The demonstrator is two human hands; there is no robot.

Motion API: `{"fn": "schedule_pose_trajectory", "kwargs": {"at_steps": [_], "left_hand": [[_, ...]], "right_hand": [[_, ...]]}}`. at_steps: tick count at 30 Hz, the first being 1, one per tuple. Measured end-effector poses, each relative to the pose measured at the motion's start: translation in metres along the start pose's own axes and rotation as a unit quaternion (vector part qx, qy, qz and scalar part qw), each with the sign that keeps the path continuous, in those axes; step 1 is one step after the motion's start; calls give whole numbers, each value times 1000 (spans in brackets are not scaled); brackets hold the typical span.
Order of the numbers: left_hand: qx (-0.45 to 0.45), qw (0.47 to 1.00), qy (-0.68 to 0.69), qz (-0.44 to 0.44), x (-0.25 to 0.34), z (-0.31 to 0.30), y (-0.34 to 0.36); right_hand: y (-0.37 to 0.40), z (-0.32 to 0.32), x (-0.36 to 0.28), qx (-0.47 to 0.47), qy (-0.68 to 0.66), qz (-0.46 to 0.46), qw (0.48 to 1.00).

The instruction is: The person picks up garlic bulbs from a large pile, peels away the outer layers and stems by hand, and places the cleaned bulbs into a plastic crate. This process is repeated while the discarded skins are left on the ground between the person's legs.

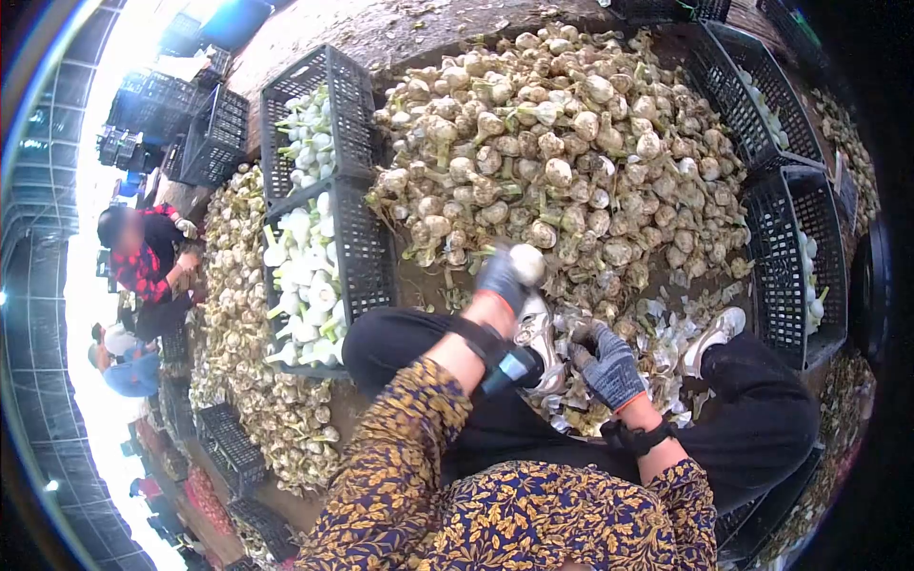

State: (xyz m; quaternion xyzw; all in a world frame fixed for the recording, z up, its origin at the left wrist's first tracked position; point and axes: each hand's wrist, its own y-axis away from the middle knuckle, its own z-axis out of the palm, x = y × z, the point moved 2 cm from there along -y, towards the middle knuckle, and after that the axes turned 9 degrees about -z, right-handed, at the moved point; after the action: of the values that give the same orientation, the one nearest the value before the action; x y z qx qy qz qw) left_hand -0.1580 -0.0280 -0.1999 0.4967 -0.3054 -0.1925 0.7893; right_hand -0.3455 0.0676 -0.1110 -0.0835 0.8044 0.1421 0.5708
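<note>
My left hand (502,281), in a dark glove and smeared by motion, is closed on a whitish garlic bulb (526,265) just above my shoe. To its right, lower down, my right hand (609,369) wears a grey glove; its fingers are curled around something too hidden to name, over loose garlic skins (664,347) between my feet. A large heap of unpeeled garlic (562,143) rises in front of both hands. Cleaned white bulbs (309,276) fill a black crate (367,257) at the left.
Another crate (350,105) stands behind it. Two more crates (783,257) (766,81) line the heap's right side. A second garlic heap (233,314) lies at the left, where a person in a red checked shirt (143,257) works. My shoes (719,333) flank the skins.
</note>
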Motion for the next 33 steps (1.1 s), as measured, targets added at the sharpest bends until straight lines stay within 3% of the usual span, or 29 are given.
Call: {"fn": "schedule_pose_trajectory", "kwargs": {"at_steps": [1, 3, 4, 5, 6, 8, 9, 11, 12, 13, 14, 15, 17, 19, 20, 22, 23, 24, 26, 27, 30, 31, 32, 33], "left_hand": [[-44, 999, 15, 21, 33, 6, 28], [-102, 979, 19, 177, 113, -6, 27], [-118, 963, 37, 239, 152, 0, 60], [-217, 929, 46, 296, 210, -8, 62], [-217, 931, 46, 290, 229, 0, 84], [-91, 926, 152, 332, 255, 32, 145], [-94, 928, 151, 328, 261, 35, 128], [-177, 911, -40, 370, 266, 37, 71], [9, 815, -348, 464, 253, 41, 39], [191, 596, -604, 493, 227, 57, 10], [317, 414, -744, 418, 191, 80, -7], [121, 695, -432, 563, 131, 82, -1], [128, 581, -578, 559, 85, 97, -11], [108, 442, -654, 604, 62, 119, -11], [130, 365, -717, 579, 56, 126, -18], [145, 269, -824, 476, 53, 136, -39], [112, 258, -862, 421, 59, 140, -31], [113, 256, -864, 418, 58, 139, -39], [103, 140, -856, 487, 55, 143, -46], [95, 124, -882, 444, 55, 144, -46], [138, 246, -874, 396, 58, 136, -36], [148, 269, -873, 377, 61, 130, -44], [158, 293, -873, 358, 66, 124, -51], [177, 354, -823, 407, 65, 115, -38]], "right_hand": [[0, -1, 6, -4, -2, 3, 1000], [2, -3, 19, -4, 4, 29, 1000], [4, -6, 23, -6, 9, 51, 999], [4, -9, 21, -10, 56, 46, 997], [4, -10, 20, -8, 58, 52, 997], [4, -11, 17, -6, 53, 44, 998], [5, -10, 17, -2, 44, 50, 998], [4, -11, 17, 5, 34, 49, 998], [4, -12, 18, 7, 23, 46, 999], [7, -10, 26, 19, -11, 55, 998], [9, -9, 32, 21, -31, 71, 997], [9, -11, 32, 17, -16, 77, 997], [9, -17, 26, 10, 22, 87, 996], [7, -19, 32, 8, 21, 121, 992], [7, -18, 37, 13, 34, 119, 992], [4, -24, 29, -1, 48, 127, 991], [6, -21, 29, -2, 34, 131, 991], [10, -20, 40, 0, 18, 132, 991], [8, -17, 48, 5, -9, 141, 990], [9, -18, 48, 9, -34, 149, 988], [4, -24, 24, 12, 24, 117, 993], [7, -23, 32, 31, 100, 33, 994], [14, -19, 47, -25, 215, -77, 973], [16, -18, 49, -13, 228, -102, 968]]}}
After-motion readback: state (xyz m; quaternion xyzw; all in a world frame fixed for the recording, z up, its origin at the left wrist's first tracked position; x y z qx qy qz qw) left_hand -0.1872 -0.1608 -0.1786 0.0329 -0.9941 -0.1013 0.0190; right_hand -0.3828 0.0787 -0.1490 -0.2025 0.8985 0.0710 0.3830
